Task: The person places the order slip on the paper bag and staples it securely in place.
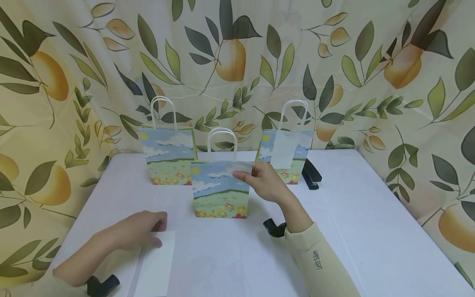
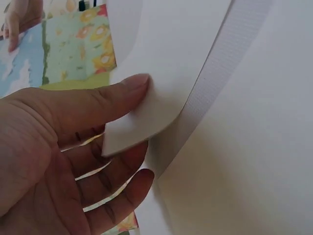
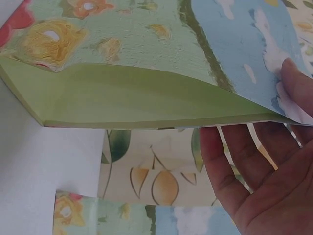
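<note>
"Two grips, one light touch: what helps most?"

"Probably steadying the front bag point(image 1: 220, 194) without creasing it, and handling the white strip point(image 1: 157, 264) so its end bends no further."

"How do they hold?"

"The right hand point(image 1: 269, 181) pinches the bag's upper side, thumb in front, fingers behind; it stands upright mid-way on the white table point(image 1: 215, 255). Near left, the left hand point(image 1: 139, 231) pinches the strip's far end, thumb above, fingers curled beneath."
</note>
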The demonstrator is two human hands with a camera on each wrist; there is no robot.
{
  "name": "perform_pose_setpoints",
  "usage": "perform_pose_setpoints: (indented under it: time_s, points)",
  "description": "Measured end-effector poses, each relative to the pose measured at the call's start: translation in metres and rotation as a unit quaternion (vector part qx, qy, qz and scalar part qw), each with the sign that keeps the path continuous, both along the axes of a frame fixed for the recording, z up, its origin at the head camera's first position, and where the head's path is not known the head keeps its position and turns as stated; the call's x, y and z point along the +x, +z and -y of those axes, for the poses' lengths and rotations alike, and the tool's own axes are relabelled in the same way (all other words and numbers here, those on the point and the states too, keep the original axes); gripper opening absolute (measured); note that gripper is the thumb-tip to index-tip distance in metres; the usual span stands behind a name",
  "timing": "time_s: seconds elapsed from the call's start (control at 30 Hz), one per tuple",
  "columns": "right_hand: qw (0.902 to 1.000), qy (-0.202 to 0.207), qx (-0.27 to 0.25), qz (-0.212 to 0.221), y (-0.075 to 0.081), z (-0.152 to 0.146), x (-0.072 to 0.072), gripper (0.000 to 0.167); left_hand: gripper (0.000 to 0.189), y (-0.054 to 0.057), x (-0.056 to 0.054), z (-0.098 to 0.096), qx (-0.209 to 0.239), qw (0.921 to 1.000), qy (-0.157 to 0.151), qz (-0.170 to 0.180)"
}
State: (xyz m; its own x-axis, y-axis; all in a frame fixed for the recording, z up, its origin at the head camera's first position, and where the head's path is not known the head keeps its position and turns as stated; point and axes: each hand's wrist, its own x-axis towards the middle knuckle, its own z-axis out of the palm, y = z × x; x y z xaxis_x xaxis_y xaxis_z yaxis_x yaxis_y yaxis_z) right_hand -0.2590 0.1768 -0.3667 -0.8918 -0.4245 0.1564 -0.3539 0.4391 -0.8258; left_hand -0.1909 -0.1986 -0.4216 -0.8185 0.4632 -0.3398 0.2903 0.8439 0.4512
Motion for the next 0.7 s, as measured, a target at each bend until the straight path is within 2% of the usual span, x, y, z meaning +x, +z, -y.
perform_pose_setpoints:
  time_s: [0.13, 0.3, 0.43, 0.53, 0.7]
  points:
    - [1.0000, 0.003, -0.001, 0.001, 0.000, 0.000, 0.000, 0.021, 0.027, 0.001, 0.001, 0.002, 0.010, 0.9998, 0.003, -0.016]
    - [1.0000, -0.002, 0.002, 0.006, -0.001, 0.000, 0.000, 0.020, 0.023, 0.010, -0.001, 0.005, 0.029, 0.9980, 0.007, -0.056]
    - [1.0000, -0.004, 0.002, 0.006, 0.000, 0.000, 0.000, 0.020, 0.021, 0.019, -0.004, 0.007, 0.071, 0.9956, 0.013, -0.060]
    - [1.0000, -0.004, 0.001, 0.008, 0.000, 0.000, 0.000, 0.021, 0.019, 0.026, -0.005, 0.008, 0.112, 0.9923, 0.027, -0.046]
    - [0.9999, -0.003, 0.002, 0.013, 0.001, 0.000, 0.000, 0.022, 0.020, 0.038, -0.005, 0.006, 0.158, 0.9848, 0.037, -0.063]
